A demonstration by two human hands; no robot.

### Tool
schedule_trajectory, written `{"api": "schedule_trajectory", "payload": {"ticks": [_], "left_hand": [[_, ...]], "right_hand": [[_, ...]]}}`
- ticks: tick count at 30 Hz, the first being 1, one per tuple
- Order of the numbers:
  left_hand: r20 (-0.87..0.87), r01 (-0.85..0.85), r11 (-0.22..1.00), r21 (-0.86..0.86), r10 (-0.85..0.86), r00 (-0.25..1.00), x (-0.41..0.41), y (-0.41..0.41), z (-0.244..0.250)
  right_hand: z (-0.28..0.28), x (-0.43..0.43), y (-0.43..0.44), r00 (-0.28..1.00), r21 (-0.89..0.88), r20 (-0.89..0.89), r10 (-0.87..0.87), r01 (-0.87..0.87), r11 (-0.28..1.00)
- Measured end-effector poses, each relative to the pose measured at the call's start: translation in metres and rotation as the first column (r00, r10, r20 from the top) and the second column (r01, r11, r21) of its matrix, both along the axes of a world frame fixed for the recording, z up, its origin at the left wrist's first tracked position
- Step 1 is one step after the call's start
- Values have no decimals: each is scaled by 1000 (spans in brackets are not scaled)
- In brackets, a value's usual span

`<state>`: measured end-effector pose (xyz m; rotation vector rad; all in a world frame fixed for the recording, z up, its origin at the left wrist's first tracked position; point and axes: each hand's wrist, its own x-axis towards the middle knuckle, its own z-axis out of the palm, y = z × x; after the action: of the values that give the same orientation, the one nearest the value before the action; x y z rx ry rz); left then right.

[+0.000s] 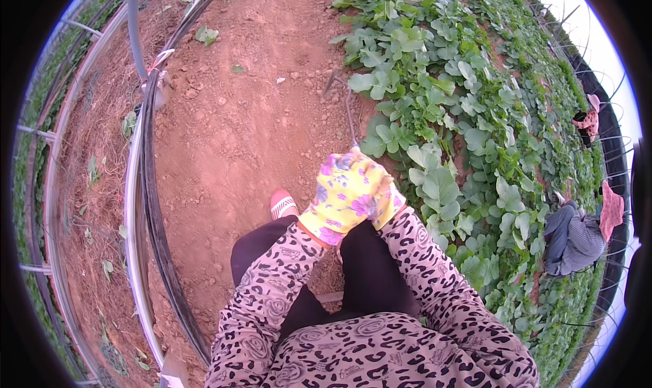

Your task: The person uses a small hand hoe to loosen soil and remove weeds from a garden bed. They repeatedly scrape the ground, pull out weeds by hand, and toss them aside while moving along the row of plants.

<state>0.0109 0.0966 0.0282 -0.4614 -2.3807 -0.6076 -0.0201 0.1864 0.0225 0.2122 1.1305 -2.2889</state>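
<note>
My left hand [338, 197] and my right hand [388, 202] are pressed together in front of my knees, in yellow gloves with purple flowers. Out of their far side runs the thin rusty metal shaft of a small hand hoe [350, 114]. Its bent head rests at the soil beside the plants. Both hands appear closed around the handle, which they hide; the left partly covers the right. Just right of them grow broad-leaved green plants [440, 184], probably radish or a similar leafy crop.
Bare reddish soil [224, 133] stretches ahead and left. Black hose [151, 174] and a pale metal rail [133, 235] curve along the left, near an upright pipe [134, 29]. Two people, one crouching in a pink hat [611, 212], the other farther off [591, 120], are among the right-hand rows.
</note>
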Motion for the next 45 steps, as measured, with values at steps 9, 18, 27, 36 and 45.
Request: {"api": "schedule_trajectory", "payload": {"ticks": [9,18,27,36,45], "left_hand": [[416,-468,499,730,219,883,12,-72,-7],[635,-567,520,638,60,770,-20,-44,-5],[623,-596,647,476,230,748,-40,-39,-51],[667,-611,588,531,155,729,-33,-37,-28],[546,-567,632,528,259,797,-33,-34,-34]], "right_hand": [[-20,14,-44,939,110,285,193,-232,966],[-61,1,-63,974,-20,109,198,-197,980],[-86,-29,-82,920,-494,338,199,-6,870],[-37,-17,-62,959,-234,187,212,-167,958],[-50,-16,-68,945,-470,201,259,-139,871]]}}
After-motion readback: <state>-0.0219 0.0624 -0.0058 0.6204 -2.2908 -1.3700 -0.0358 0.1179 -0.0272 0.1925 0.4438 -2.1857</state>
